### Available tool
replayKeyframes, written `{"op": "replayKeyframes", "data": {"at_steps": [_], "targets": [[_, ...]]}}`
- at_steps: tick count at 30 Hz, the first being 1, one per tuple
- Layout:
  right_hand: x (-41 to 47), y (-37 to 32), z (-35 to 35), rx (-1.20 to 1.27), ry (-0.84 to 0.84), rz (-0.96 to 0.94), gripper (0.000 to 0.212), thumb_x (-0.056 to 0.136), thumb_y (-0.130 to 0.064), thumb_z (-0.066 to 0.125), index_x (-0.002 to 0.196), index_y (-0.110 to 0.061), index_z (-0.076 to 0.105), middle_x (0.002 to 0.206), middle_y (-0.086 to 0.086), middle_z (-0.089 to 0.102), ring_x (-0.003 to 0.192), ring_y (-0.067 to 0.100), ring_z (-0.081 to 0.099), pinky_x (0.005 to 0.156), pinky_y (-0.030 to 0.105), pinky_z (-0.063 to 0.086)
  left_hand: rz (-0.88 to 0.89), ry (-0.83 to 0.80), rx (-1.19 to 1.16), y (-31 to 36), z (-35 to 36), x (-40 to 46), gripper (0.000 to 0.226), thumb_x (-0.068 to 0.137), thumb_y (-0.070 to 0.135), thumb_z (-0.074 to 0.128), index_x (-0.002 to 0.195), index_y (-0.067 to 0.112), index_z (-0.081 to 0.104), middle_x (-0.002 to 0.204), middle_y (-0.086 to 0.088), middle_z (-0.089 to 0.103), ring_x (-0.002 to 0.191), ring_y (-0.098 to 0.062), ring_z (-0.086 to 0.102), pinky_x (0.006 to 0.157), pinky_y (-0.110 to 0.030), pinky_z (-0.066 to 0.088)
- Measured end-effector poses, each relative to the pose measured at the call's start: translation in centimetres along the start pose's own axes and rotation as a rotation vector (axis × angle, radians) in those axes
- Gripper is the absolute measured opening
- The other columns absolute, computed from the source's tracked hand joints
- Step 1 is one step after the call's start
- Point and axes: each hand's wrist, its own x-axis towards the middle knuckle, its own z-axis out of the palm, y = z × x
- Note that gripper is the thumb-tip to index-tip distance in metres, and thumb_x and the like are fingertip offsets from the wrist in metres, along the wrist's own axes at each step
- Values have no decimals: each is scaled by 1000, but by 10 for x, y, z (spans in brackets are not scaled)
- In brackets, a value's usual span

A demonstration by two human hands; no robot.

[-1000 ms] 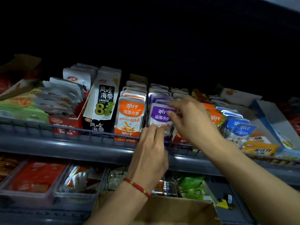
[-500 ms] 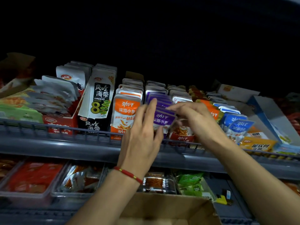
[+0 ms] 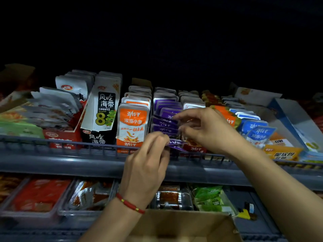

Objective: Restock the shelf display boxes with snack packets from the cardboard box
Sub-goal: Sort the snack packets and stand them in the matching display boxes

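Change since the earlier frame: the left hand (image 3: 148, 165), flat against the purple row half a second ago, has dropped to the shelf rail and now pinches a single packet; the right hand (image 3: 204, 130) has shifted little.

Item 1, nearest: open brown cardboard box (image 3: 183, 227), bottom edge of view, contents not visible.

Item 2: left hand, red cord bracelet at the wrist, thumb and fingers closed on one small flat purple foil snack packet (image 3: 176, 143), held just above the grey wire shelf rail (image 3: 70, 147).

Item 3: right hand, fingers curled, tips on the leaning front packets of the purple row (image 3: 166, 119); whether it grips or only steadies them cannot be told.

Item 4, behind: orange packets (image 3: 133, 124) just left of the row, blue packets (image 3: 258, 133) to the right.

Handling, judged: packet light, thin, pliable, glossy and likely slippery. Take hold by the sealed edge, pinch firm. Slot upright at the row's front while the other hand props the stack.
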Motion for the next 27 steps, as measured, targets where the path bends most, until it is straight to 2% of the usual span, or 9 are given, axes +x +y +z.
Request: {"op": "replayKeyframes", "data": {"at_steps": [4,7,10,13,16,18,21,23,27], "targets": [[-6,-2,1,-29,87,-116,31,90,-12,71,117,-26,67,104,-15,66,84,1,70,77,25,60,-3,6,13,-1,0,-1,35,85,7,71,112,16,51,111,-6,67,88,-22,69,65,-33,63],[-8,-3,-1,-98,89,-213,31,86,-26,80,112,-28,64,100,-13,61,79,3,66,69,22,57,-6,2,19,0,-1,0,33,86,9,68,112,16,51,110,-6,66,88,-21,69,63,-32,63],[-1,-1,-1,-245,38,-272,40,83,-38,77,119,-29,63,93,-13,66,77,3,65,68,29,58,-17,4,22,1,-1,1,31,86,11,67,113,17,51,109,-5,66,86,-21,69,60,-32,62],[2,0,0,-488,89,-434,44,86,-44,67,124,-28,54,90,-8,72,74,17,70,60,40,59,-28,14,13,1,0,1,31,87,10,67,113,17,50,108,-4,66,83,-21,67,57,-33,61],[4,4,4,-617,118,-536,41,85,-35,79,119,-22,61,83,-1,75,65,27,69,54,35,53,-30,16,17,1,0,2,30,88,10,67,113,17,50,107,-4,66,81,-21,67,56,-33,60],[7,8,9,-544,122,-528,27,87,-28,79,110,-19,69,78,0,73,63,23,67,55,32,52,-40,11,14,1,1,2,31,88,11,67,113,17,50,108,-4,66,82,-21,67,56,-34,61],[12,9,5,-345,162,-416,10,92,-25,74,102,-21,74,79,-11,69,66,6,64,61,28,56,-54,-7,-4,-1,0,4,30,91,15,65,117,18,50,109,-4,66,84,-19,68,58,-32,61],[12,9,-3,-297,185,-355,12,92,-26,74,102,-20,75,80,-15,66,68,1,63,63,22,55,-59,-21,0,-1,-1,6,31,91,17,65,119,19,50,110,-4,68,86,-17,68,62,-29,62],[14,9,-11,-306,165,-318,31,93,-33,66,121,-18,68,102,0,73,93,7,66,69,19,55,-105,-29,0,1,-1,15,31,90,18,67,119,17,56,109,-4,69,87,-16,69,66,-28,62]]}}
